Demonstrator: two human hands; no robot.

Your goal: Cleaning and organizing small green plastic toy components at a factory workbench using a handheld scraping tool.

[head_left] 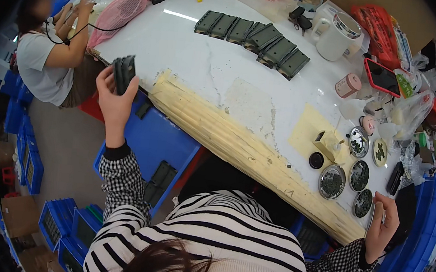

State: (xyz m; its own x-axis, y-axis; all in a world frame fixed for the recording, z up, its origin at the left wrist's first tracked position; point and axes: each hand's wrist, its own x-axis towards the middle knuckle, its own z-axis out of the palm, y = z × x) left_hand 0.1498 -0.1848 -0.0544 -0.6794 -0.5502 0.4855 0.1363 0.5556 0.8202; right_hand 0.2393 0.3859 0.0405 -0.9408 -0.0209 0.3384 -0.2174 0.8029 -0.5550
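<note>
My left hand [114, 98] is raised past the table's left edge, closed around a dark green plastic casing [124, 74]. Below it, a blue crate [160, 132] holds more dark green casings [160, 180]. My right hand [382, 227] is by the table's right front edge, its fingers bent around a thin metal tool [370, 214], perhaps tweezers. Close to that hand are round dishes [332, 181] of small dark green parts. A slanting row of dark green casings [239, 31] lies across the far part of the white table [203, 76].
Yellowish tape [238, 149] covers the table's front edge. A white mug [334, 37], a pink jar [348, 85], a red-edged phone [382, 77] and plastic bags stand or lie at the right. At left, another person [50, 60] works beside a pink mesh bag [119, 14]. Blue crates [60, 225] sit on the floor.
</note>
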